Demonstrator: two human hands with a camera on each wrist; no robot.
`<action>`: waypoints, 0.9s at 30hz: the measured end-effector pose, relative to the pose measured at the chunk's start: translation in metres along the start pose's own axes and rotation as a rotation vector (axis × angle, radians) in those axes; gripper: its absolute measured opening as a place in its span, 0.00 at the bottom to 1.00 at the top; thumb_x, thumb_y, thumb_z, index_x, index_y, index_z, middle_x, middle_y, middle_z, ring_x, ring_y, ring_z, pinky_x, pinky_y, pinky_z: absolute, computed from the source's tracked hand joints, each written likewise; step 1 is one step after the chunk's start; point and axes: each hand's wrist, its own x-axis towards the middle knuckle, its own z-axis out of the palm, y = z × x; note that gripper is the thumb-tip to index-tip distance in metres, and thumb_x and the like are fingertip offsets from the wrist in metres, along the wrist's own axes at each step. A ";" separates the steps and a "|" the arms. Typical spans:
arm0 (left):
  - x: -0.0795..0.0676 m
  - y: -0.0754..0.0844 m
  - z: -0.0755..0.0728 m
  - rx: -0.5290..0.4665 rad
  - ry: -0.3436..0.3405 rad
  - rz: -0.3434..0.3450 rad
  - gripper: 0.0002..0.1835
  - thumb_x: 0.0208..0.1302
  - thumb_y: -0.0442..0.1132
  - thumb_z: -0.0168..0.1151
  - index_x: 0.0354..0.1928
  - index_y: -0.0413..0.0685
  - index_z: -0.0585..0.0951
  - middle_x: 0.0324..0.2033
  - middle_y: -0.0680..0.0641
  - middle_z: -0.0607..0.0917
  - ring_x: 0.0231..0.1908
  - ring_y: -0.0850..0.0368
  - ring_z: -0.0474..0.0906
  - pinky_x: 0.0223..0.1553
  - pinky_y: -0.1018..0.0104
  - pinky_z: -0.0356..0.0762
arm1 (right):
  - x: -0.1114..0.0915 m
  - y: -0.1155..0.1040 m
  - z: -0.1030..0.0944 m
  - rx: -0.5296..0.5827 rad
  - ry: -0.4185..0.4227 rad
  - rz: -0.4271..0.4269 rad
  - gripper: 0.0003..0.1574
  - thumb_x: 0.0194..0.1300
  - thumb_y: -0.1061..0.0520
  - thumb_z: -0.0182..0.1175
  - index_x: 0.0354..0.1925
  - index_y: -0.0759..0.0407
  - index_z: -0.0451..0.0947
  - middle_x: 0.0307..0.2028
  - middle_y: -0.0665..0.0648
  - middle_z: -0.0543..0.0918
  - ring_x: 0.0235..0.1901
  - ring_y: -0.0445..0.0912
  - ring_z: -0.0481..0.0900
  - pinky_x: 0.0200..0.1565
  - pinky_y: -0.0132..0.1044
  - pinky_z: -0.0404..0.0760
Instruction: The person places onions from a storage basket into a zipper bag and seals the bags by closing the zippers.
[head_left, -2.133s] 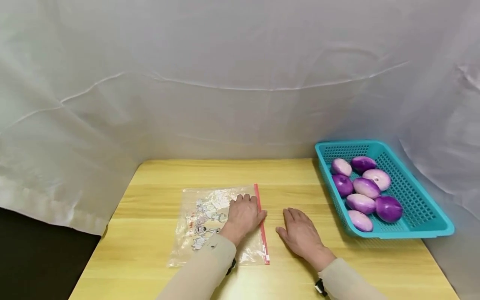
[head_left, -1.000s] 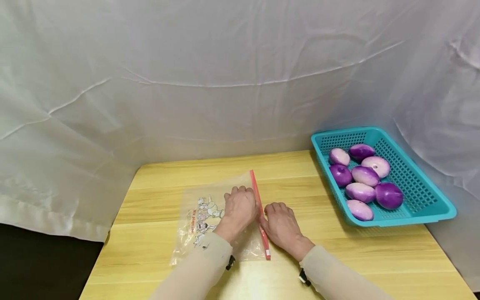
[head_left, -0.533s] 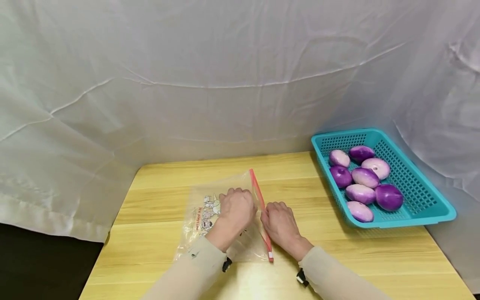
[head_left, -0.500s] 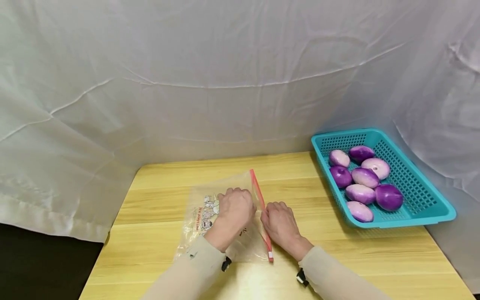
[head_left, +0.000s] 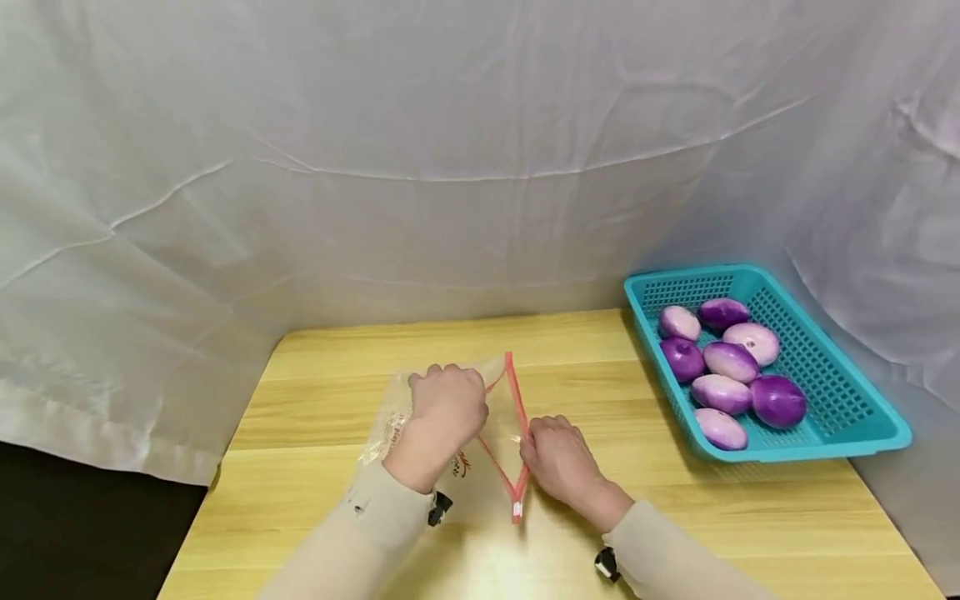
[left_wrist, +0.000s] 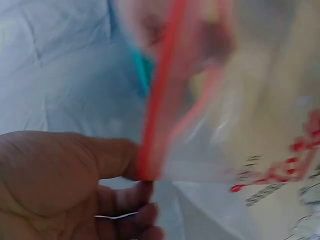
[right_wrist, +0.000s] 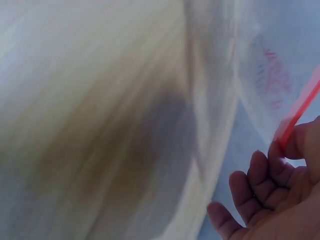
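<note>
A clear zip bag (head_left: pixel 480 492) with a red-edged mouth lies on the table, printed with small drawings and red lettering. My left hand (head_left: pixel 446 408) pinches the left side of its mouth, drawn up and away from the right side. In the left wrist view, thumb and finger of that hand (left_wrist: pixel 65 175) hold the red rim (left_wrist: pixel 159 110). On the other side, my right hand (head_left: pixel 562 458) pinches the opposite rim; the right wrist view has the red strip (right_wrist: pixel 302 107) between its thumb and forefinger. Between the hands the mouth gapes in a diamond shape.
A teal plastic basket (head_left: pixel 832 400) holds several purple-and-white onions (head_left: pixel 730 361) at the right of the wooden table (head_left: pixel 337 358). Pale cloth (head_left: pixel 450 242) hangs behind and at both sides.
The right hand has come in from the right onto the bag's red edge. The left hand has moved left with its rim, and the bag's mouth has spread apart.
</note>
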 end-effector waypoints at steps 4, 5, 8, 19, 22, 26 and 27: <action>-0.006 0.008 0.024 0.046 0.189 0.068 0.11 0.68 0.45 0.66 0.35 0.45 0.81 0.29 0.47 0.79 0.35 0.48 0.78 0.41 0.48 0.78 | 0.001 -0.008 -0.004 0.047 0.009 -0.054 0.20 0.73 0.62 0.56 0.23 0.52 0.66 0.21 0.49 0.66 0.28 0.45 0.67 0.40 0.41 0.71; -0.008 0.010 0.028 0.058 0.238 0.082 0.10 0.67 0.44 0.66 0.34 0.45 0.80 0.27 0.48 0.77 0.33 0.50 0.76 0.37 0.51 0.77 | 0.001 -0.010 -0.005 0.051 0.016 -0.066 0.20 0.73 0.62 0.55 0.23 0.52 0.65 0.21 0.49 0.65 0.28 0.45 0.66 0.40 0.40 0.70; -0.015 0.012 0.035 0.086 0.331 0.113 0.12 0.65 0.45 0.67 0.30 0.47 0.78 0.24 0.49 0.75 0.29 0.51 0.74 0.32 0.54 0.72 | 0.002 -0.011 -0.007 0.053 0.034 -0.052 0.20 0.72 0.63 0.55 0.22 0.53 0.64 0.20 0.49 0.64 0.26 0.45 0.64 0.37 0.38 0.68; -0.048 0.008 0.003 0.083 0.052 0.094 0.13 0.64 0.47 0.70 0.34 0.44 0.80 0.27 0.48 0.75 0.36 0.49 0.73 0.44 0.45 0.74 | -0.002 -0.006 -0.008 -0.099 0.062 -0.008 0.17 0.65 0.62 0.57 0.21 0.53 0.66 0.20 0.50 0.67 0.25 0.48 0.66 0.31 0.40 0.69; -0.046 -0.001 -0.015 0.016 0.120 0.059 0.15 0.67 0.47 0.66 0.31 0.44 0.78 0.26 0.47 0.75 0.34 0.47 0.75 0.41 0.43 0.76 | -0.005 -0.004 -0.008 -0.137 0.012 -0.076 0.17 0.64 0.62 0.59 0.21 0.53 0.66 0.20 0.49 0.68 0.26 0.48 0.68 0.33 0.43 0.72; -0.032 -0.010 -0.017 -0.044 0.261 0.017 0.14 0.66 0.45 0.63 0.29 0.43 0.76 0.24 0.45 0.77 0.30 0.46 0.76 0.35 0.44 0.78 | -0.006 -0.007 -0.009 -0.095 -0.064 -0.124 0.19 0.68 0.62 0.59 0.21 0.52 0.67 0.20 0.47 0.68 0.27 0.45 0.69 0.38 0.44 0.75; -0.028 -0.010 -0.012 -0.045 0.276 0.014 0.13 0.67 0.44 0.63 0.29 0.43 0.76 0.24 0.45 0.78 0.30 0.45 0.77 0.35 0.44 0.78 | -0.006 -0.009 -0.009 -0.069 -0.079 -0.111 0.19 0.69 0.62 0.58 0.22 0.51 0.67 0.19 0.47 0.68 0.27 0.45 0.68 0.39 0.43 0.75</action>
